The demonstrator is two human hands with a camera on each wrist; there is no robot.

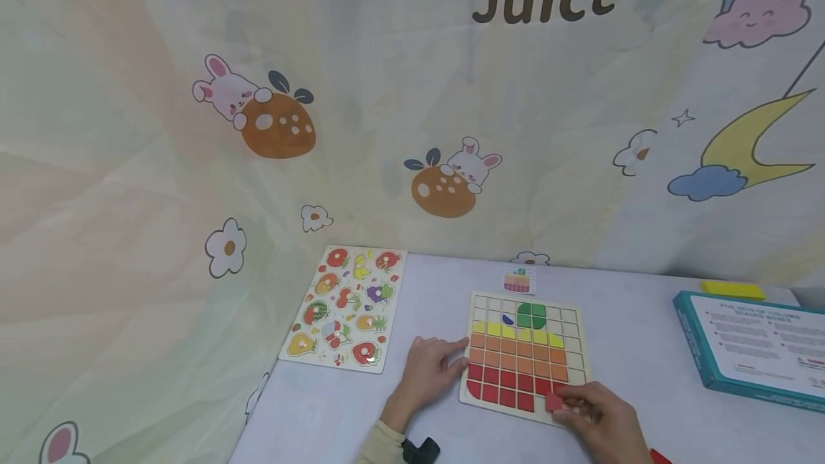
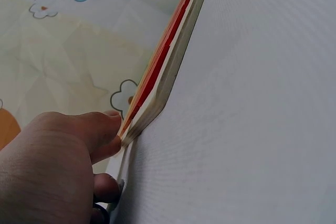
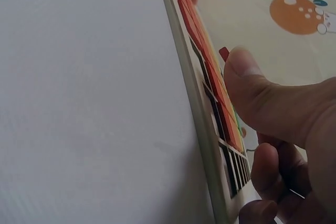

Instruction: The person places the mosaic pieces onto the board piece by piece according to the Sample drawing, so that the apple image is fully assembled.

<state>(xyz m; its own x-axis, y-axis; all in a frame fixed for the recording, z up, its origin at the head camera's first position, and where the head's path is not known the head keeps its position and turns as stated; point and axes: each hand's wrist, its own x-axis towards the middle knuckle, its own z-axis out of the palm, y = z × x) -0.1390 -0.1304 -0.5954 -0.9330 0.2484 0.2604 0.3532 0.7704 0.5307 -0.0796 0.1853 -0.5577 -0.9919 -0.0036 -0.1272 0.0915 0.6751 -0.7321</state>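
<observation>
A square grid board (image 1: 574,346) lies on the white table, with rows of red, orange and yellow tiles, a green round patch (image 1: 531,316) and a small blue piece (image 1: 508,319). Over its lower right part my right hand (image 1: 602,417) pinches a red square tile (image 1: 553,402) between thumb and fingers. In the right wrist view that tile (image 3: 224,53) shows edge-on beyond the thumb, above the board's surface. My left hand (image 1: 425,371) rests at the board's left edge, index finger and thumb stretched against it. The left wrist view shows those fingers (image 2: 107,129) right at the board's corner.
A small picture card (image 1: 518,280) lies behind the grid board. To the left is a fruit puzzle board (image 1: 309,359). A teal-edged box (image 1: 760,342) lies at the right, with a yellow block (image 1: 733,290) behind it. A printed curtain (image 1: 361,185) hangs along the table's back.
</observation>
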